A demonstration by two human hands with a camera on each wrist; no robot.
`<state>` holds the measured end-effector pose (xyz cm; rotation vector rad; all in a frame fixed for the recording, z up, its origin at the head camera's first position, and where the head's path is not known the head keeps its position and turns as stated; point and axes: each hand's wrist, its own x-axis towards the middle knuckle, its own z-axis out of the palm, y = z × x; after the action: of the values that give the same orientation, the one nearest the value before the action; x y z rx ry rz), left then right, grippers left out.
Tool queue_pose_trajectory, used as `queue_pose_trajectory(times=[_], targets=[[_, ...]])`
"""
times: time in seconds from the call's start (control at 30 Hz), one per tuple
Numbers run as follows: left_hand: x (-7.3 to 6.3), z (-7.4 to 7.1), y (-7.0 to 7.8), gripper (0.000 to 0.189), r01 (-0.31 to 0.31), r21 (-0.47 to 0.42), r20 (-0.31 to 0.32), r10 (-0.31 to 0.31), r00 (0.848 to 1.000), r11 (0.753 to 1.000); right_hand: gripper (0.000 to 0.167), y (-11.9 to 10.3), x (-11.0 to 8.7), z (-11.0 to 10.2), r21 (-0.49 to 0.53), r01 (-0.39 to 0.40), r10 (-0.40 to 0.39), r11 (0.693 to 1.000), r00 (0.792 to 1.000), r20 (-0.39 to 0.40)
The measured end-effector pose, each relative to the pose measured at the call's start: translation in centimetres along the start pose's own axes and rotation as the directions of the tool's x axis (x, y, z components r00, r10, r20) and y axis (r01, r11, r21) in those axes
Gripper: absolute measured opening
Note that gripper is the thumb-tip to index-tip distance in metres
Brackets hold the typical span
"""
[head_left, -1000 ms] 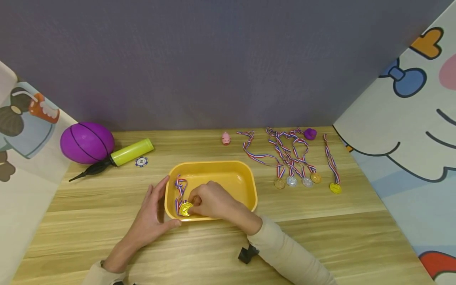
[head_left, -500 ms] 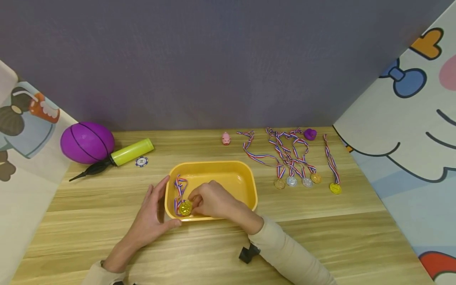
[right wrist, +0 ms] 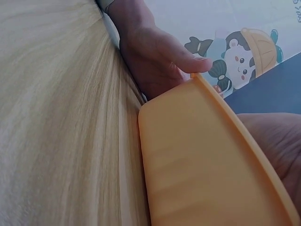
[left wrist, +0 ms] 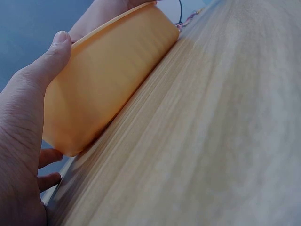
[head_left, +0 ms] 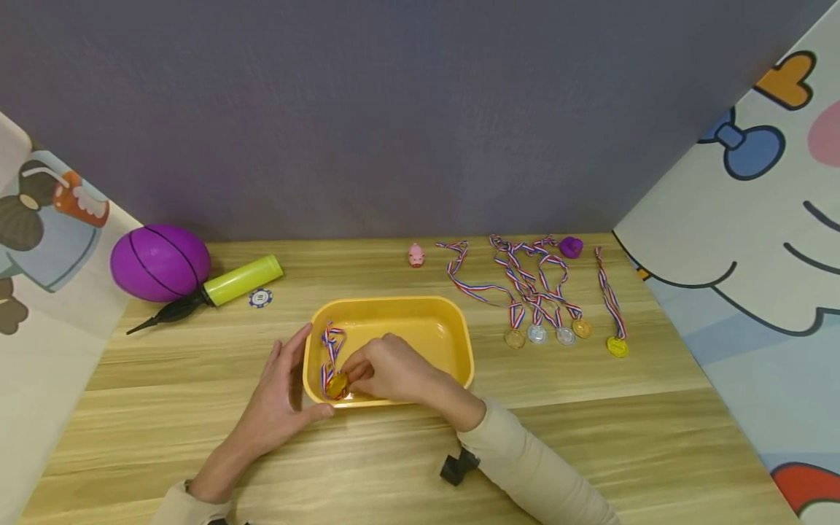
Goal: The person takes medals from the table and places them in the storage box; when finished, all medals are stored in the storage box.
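Observation:
A yellow plastic tray stands on the table, its outer wall filling much of both wrist views. My left hand holds its left end, thumb on the near rim and fingers along the left side; the left wrist view shows the thumb at the rim. Inside the tray at the left lies a gold medal on a red, white and blue ribbon. My right hand reaches into the tray and pinches the medal's right edge between curled fingers and thumb. The tray wall hides those fingertips in the right wrist view.
Right of the tray lie several gold and silver medals with tangled ribbons, and a separate yellow medal. Behind are a pink pig figure and a purple duck. A purple ball, green hand pump and poker chip lie left.
The gold medal in the tray has turned under my right fingers: its face showed bright and round before and now looks darker and tilted. My left hand and the tray have stayed put.

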<state>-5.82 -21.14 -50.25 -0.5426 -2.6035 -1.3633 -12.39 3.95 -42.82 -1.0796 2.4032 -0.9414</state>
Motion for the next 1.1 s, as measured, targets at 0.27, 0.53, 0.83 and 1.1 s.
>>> queue_pose_trajectory(times=[0.27,0.53,0.83,1.1], targets=[[0.0,0.0,0.1,0.127,0.005,0.001,0.003,-0.005,1.0,1.0,0.021,0.1,-0.2,-0.3,-0.008,-0.022,0.022,1.0,1.0,-0.011],[0.1,-0.1,0.3,0.127,0.009,0.001,0.01,-0.009,1.0,1.0,0.031,0.1,-0.5,-0.6,0.007,-0.057,0.058,0.998,0.997,-0.053],[0.0,-0.1,0.2,0.128,0.01,0.011,0.009,-0.01,1.0,1.0,0.033,0.2,-1.3,-1.4,0.019,-0.063,0.064,0.998,0.992,-0.106],[0.0,-0.1,0.1,0.128,0.012,0.007,0.011,-0.012,1.0,1.0,0.032,0.7,-2.6,-2.4,0.053,-0.049,0.059,0.997,0.978,-0.201]])
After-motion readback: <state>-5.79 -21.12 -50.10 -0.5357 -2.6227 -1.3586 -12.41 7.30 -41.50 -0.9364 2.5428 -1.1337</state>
